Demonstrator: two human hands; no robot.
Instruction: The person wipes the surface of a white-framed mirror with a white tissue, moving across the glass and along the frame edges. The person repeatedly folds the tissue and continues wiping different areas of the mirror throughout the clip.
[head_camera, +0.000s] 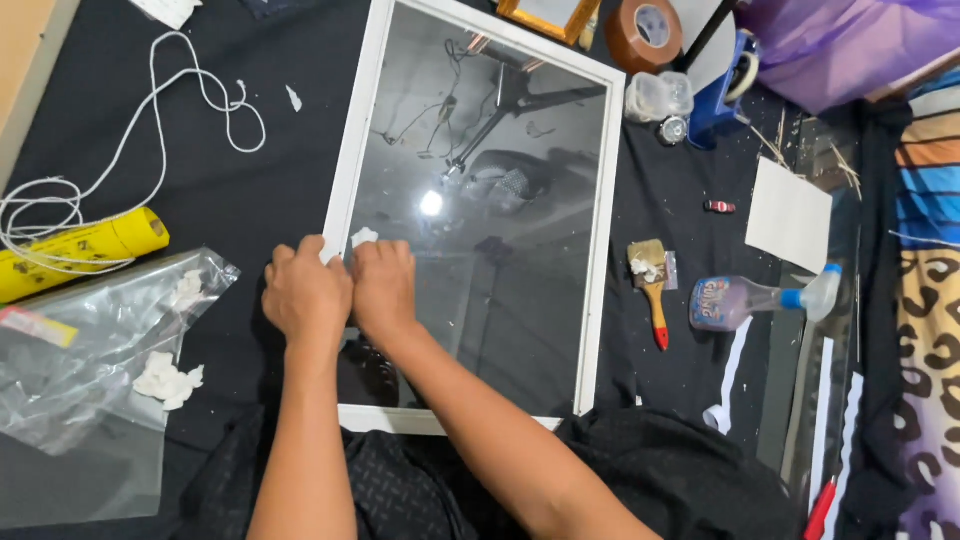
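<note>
Fists: left hand (306, 296) and right hand (383, 288) press curled together on white frame (343, 190), pinching white scrap (362, 237).

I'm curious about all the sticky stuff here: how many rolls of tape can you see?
2. A brown tape roll lies at the top, just past the white-framed mirror. A second roll sits in the blue dispenser to its right. Others may be hidden under the clutter.
</note>
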